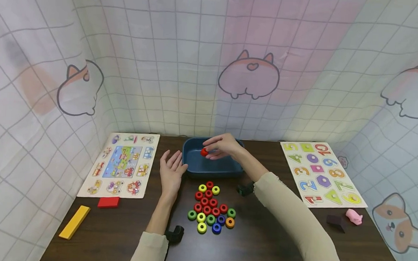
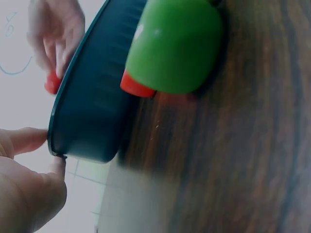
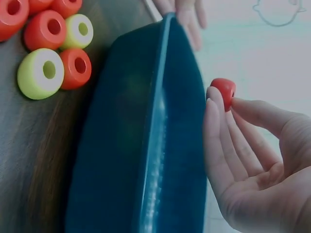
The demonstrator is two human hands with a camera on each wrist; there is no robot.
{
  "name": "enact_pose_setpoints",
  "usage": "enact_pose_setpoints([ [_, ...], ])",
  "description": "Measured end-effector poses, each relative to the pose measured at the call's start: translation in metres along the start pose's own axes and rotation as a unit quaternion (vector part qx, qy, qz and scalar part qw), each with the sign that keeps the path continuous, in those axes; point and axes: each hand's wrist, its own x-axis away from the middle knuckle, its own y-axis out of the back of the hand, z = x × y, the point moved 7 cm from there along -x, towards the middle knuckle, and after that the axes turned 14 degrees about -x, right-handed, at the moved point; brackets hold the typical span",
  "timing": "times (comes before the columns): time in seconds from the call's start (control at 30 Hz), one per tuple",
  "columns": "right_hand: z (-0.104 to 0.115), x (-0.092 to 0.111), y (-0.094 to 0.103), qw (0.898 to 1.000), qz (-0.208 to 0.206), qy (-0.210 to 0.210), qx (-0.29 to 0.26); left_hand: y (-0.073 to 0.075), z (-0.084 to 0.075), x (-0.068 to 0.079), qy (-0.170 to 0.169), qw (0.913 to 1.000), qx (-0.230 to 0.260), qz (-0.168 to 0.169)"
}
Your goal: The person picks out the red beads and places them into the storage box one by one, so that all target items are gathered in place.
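Worktop (image 1: pixel 259 247) fills the lower half of the head view, with the picture puzzle (image 1: pixel 122 163) at centre left and the number puzzle (image 1: pixel 327 205) at centre right, each at the side, presumably to leave the middle for the hands. Between them, near the centre, the tray (image 1: pixel 212 173) lies with its long axis running left to right across the frame and its open top facing up. At its left end the left hand (image 1: pixel 171 172) has its fingers extended, thumb touching the near corner, likely to steady it. Above the tray, the right hand (image 1: pixel 226 145) pinches a red bead (image 1: pixel 204 152) between thumb and fingers, a light hold that suits so small a thing. Lower left, the yellow block (image 1: pixel 74 222) slants up toward the right. Below the tray, loose beads (image 1: pixel 213 199) lie flat in a cluster, holes upward, probably so they do not roll. The held bead is a stubby ring with little length to speak of; in the right wrist view its hole seems to face right, so its axis runs roughly sideways, though the head view cannot confirm this.
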Motion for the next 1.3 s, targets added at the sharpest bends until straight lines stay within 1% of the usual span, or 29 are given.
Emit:
enact_pose_setpoints([
  [0.1, -0.005, -0.016, -0.005, 1.000, -0.011, -0.008, 0.003, -0.002, 0.000, 0.002, -0.002, 1.0000, -0.001, 0.003],
  [0.27, -0.014, -0.037, -0.015, 0.999, -0.030, -0.017, 0.018, -0.002, 0.000, 0.004, -0.002, 1.0000, -0.008, -0.004],
  [0.43, -0.022, -0.054, -0.021, 0.998, -0.050, -0.022, 0.027, -0.001, 0.000, 0.004, 0.001, 0.9999, -0.012, -0.006],
  [0.5, -0.026, -0.060, -0.022, 0.998, -0.060, -0.020, 0.030, -0.001, -0.006, 0.006, 0.005, 1.0000, -0.008, 0.001],
  [0.63, -0.033, -0.067, -0.022, 0.995, -0.083, -0.013, 0.061, -0.002, -0.005, 0.007, 0.014, 0.9999, 0.001, 0.006],
  [0.67, -0.033, -0.067, -0.022, 0.994, -0.088, -0.012, 0.068, -0.002, -0.004, 0.007, 0.016, 0.9998, 0.003, 0.006],
  [0.73, -0.035, -0.067, -0.022, 0.992, -0.094, -0.013, 0.082, -0.002, 0.002, 0.005, 0.015, 0.9999, 0.002, 0.000],
  [0.83, -0.037, -0.066, -0.020, 0.991, -0.101, -0.017, 0.089, -0.004, 0.004, 0.003, 0.008, 1.0000, -0.001, -0.003],
  [0.97, -0.034, -0.062, -0.016, 0.990, -0.098, 0.000, 0.101, -0.004, 0.003, 0.001, -0.001, 1.0000, -0.002, -0.005],
  [1.13, -0.014, -0.040, -0.016, 0.993, -0.055, 0.046, 0.093, -0.003, 0.003, 0.000, 0.001, 0.9999, -0.012, -0.010],
  [1.3, 0.005, -0.007, -0.020, 0.992, -0.019, 0.087, 0.092, -0.001, 0.003, 0.000, 0.003, 0.9998, -0.017, -0.011],
])
